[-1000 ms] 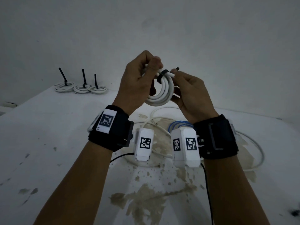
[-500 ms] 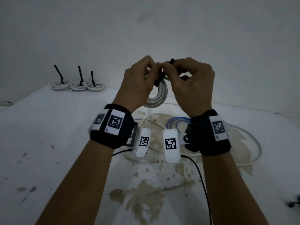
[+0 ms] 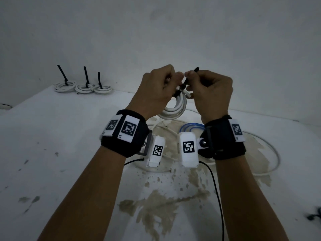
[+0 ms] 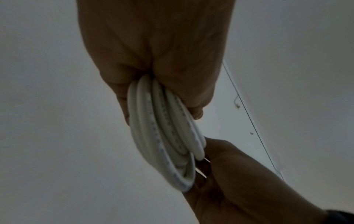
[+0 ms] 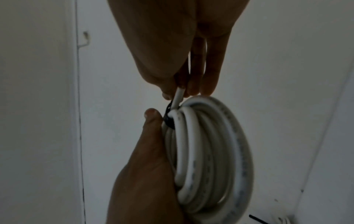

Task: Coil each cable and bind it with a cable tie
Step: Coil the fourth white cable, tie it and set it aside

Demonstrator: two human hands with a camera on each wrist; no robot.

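Both hands are working raised above the table (image 3: 52,136), in front of the wall (image 3: 156,32); the left hand (image 3: 156,91) is gripping the white cable coil (image 3: 175,108) at its top, fingers curled round the turns; the coil is hanging edge-on below the knuckles, clear of the tabletop. The right hand (image 3: 212,94) is pinching the black cable tie (image 3: 186,80) between thumb and forefinger; the tie's tail is pointing up and to the right past the fingertips; in the right wrist view the tie's loop is sitting round the coil's top, beside a short free cable end.

Room for moving: open tabletop is lying to the left of the forearms; the table's far edge is meeting the wall behind the hands; three bound coils (image 3: 83,86) are sitting in a row at the far left, near that edge, their tie tails standing up; loose white cable (image 3: 271,153) is curving across the table under and to the right of the wrists; a blue cable loop (image 3: 191,126) is lying just below the hands; stained patches (image 3: 156,206) are marking the near surface.

Writing: faint print is running along the cable jacket in both wrist views, too blurred to read; the wristbands (image 3: 125,133) are carrying square black-and-white coded tags, no legible text.
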